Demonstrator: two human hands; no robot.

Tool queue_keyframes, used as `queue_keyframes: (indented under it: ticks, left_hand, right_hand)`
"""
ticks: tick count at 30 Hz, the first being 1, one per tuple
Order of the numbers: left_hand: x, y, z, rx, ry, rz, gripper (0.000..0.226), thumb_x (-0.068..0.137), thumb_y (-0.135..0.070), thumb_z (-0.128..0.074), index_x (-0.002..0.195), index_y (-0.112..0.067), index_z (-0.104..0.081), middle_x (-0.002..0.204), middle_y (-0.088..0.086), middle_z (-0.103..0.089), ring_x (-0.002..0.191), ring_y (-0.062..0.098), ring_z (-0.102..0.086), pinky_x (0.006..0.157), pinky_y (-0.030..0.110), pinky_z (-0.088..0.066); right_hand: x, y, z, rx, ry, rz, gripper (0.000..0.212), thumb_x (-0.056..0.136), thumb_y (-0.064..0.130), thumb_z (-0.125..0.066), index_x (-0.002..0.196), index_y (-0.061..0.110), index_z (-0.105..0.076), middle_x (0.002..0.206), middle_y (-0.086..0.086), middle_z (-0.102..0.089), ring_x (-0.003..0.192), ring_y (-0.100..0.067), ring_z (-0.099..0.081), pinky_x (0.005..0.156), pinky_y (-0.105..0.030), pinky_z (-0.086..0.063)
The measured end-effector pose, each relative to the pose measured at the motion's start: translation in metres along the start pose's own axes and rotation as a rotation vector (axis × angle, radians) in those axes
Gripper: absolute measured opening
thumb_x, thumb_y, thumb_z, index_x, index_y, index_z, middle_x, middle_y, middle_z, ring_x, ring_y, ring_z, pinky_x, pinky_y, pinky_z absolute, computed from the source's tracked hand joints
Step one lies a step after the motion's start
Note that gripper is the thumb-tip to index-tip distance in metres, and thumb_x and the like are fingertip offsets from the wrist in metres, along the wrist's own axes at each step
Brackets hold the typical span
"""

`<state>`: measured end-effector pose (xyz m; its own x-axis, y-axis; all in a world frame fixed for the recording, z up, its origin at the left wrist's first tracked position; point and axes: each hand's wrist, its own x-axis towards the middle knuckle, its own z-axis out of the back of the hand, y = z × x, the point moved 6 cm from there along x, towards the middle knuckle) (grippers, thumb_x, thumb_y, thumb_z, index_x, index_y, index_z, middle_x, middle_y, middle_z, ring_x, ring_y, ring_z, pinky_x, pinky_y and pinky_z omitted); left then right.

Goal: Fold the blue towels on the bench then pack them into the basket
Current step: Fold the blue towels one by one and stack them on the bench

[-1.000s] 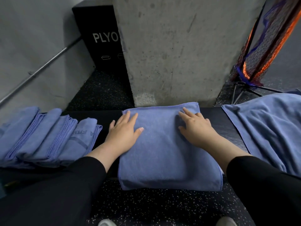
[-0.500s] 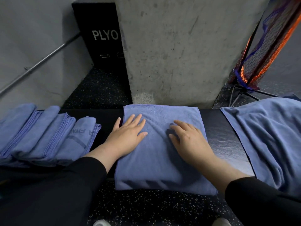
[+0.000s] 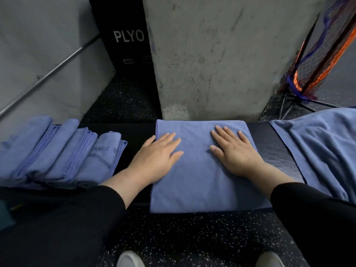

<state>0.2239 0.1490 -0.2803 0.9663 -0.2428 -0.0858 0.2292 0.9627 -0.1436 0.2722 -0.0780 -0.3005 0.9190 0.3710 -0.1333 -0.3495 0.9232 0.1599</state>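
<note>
A folded blue towel [image 3: 200,182] lies across the middle of the black bench [image 3: 269,143], its near edge hanging over the front. My left hand [image 3: 156,158] rests flat on the towel's left side, fingers straight. On its right side my right hand [image 3: 235,151] lies flat with fingers spread. Several folded blue towels [image 3: 57,151] lean in an overlapping row at the bench's left end. An unfolded blue towel [image 3: 323,149] is draped over the right end. No basket is in view.
A concrete pillar [image 3: 212,54] stands right behind the bench. A black PLYO box [image 3: 125,39] sits behind at the left, next to a slanted metal bar [image 3: 48,74]. An orange and blue net on a stand [image 3: 316,60] is at the right. My shoes [image 3: 129,260] are on the speckled floor.
My right hand slid back to the right across the towel after moving left. The left hand stayed flat near the left edge. The view shifted slightly.
</note>
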Motion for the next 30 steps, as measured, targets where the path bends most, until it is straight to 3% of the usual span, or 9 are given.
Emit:
queue_keyframes:
  ticks: [5, 8, 12, 14, 16, 19, 21, 24, 30]
  left_hand:
    - [-0.018, 0.010, -0.020, 0.117, 0.129, -0.039, 0.067, 0.102, -0.062, -0.015, 0.161, -0.036, 0.001, 0.169, -0.011, 0.012, 0.155, 0.009, 0.014, 0.125, 0.052, 0.003]
    - [-0.009, 0.012, -0.015, 0.147, 0.105, 0.013, 0.065, 0.103, -0.061, -0.017, 0.161, -0.035, -0.004, 0.170, -0.006, 0.008, 0.156, 0.012, 0.010, 0.125, 0.055, 0.003]
    - [-0.016, -0.005, 0.004, 0.158, -0.027, -0.028, 0.059, 0.106, -0.054, -0.029, 0.157, -0.025, -0.031, 0.169, 0.000, -0.016, 0.156, 0.015, -0.013, 0.125, 0.045, -0.011]
    - [-0.034, -0.019, 0.013, 0.064, -0.073, -0.136, 0.062, 0.102, -0.059, -0.024, 0.149, -0.025, -0.047, 0.163, -0.002, -0.034, 0.149, 0.014, -0.033, 0.119, 0.037, -0.025]
    - [-0.058, -0.031, 0.009, 0.040, -0.030, -0.225, 0.080, 0.092, -0.068, -0.013, 0.149, -0.025, -0.048, 0.162, -0.004, -0.036, 0.147, 0.013, -0.036, 0.117, 0.037, -0.030]
    - [-0.090, -0.026, -0.018, 0.153, 0.149, -0.214, 0.085, 0.093, -0.074, -0.016, 0.162, -0.026, -0.010, 0.169, -0.009, 0.002, 0.156, 0.008, 0.001, 0.127, 0.040, -0.009]
    - [-0.102, -0.018, -0.026, 0.229, 0.166, -0.182, 0.085, 0.097, -0.069, -0.030, 0.162, -0.025, 0.004, 0.168, -0.007, 0.014, 0.155, 0.008, 0.012, 0.127, 0.042, -0.003]
    - [-0.110, -0.010, -0.025, 0.241, 0.141, -0.149, 0.078, 0.104, -0.051, -0.041, 0.162, -0.025, 0.002, 0.170, -0.005, 0.011, 0.155, 0.009, 0.008, 0.126, 0.040, -0.004]
    - [-0.114, 0.005, -0.020, 0.139, 0.120, -0.150, 0.059, 0.108, -0.037, -0.039, 0.162, -0.028, -0.014, 0.169, -0.010, -0.002, 0.155, 0.004, -0.001, 0.125, 0.032, -0.007]
  right_hand:
    - [-0.004, -0.007, 0.012, 0.225, -0.077, 0.015, 0.062, 0.102, 0.053, -0.031, 0.158, 0.026, -0.028, 0.166, 0.011, -0.017, 0.154, -0.006, -0.008, 0.126, -0.041, -0.003]
    - [-0.027, -0.006, 0.033, 0.279, -0.191, 0.096, 0.046, 0.103, 0.040, -0.046, 0.146, 0.023, -0.050, 0.156, 0.007, -0.042, 0.146, -0.012, -0.035, 0.120, -0.037, -0.025]
    - [-0.075, -0.016, 0.060, 0.311, -0.392, 0.135, 0.024, 0.102, 0.029, -0.054, 0.119, 0.021, -0.070, 0.119, 0.011, -0.065, 0.107, -0.014, -0.063, 0.089, -0.030, -0.048]
    - [-0.098, -0.015, 0.063, 0.282, -0.381, 0.185, 0.022, 0.100, 0.029, -0.058, 0.116, 0.021, -0.071, 0.114, 0.010, -0.067, 0.099, -0.013, -0.064, 0.084, -0.024, -0.046]
    - [-0.115, -0.010, 0.049, 0.227, -0.233, 0.297, 0.029, 0.098, 0.034, -0.062, 0.123, 0.021, -0.069, 0.125, 0.007, -0.066, 0.108, -0.011, -0.062, 0.091, -0.017, -0.041]
    - [-0.136, -0.017, 0.007, 0.032, 0.063, 0.301, 0.064, 0.094, 0.048, -0.064, 0.151, 0.029, -0.043, 0.163, 0.010, -0.028, 0.147, -0.007, -0.032, 0.119, -0.032, -0.028]
    - [-0.146, -0.027, -0.008, -0.075, 0.128, 0.229, 0.079, 0.094, 0.042, -0.064, 0.159, 0.033, -0.019, 0.163, 0.017, 0.000, 0.152, -0.003, -0.006, 0.125, -0.035, -0.014]
    - [-0.151, -0.034, -0.001, -0.024, 0.027, 0.167, 0.076, 0.093, 0.027, -0.067, 0.158, 0.027, -0.027, 0.164, 0.015, -0.009, 0.152, -0.008, -0.017, 0.125, -0.031, -0.017]
    - [-0.153, -0.045, 0.009, 0.091, -0.006, 0.107, 0.055, 0.091, 0.031, -0.072, 0.144, 0.029, -0.054, 0.155, 0.020, -0.037, 0.142, -0.002, -0.038, 0.113, -0.022, -0.033]
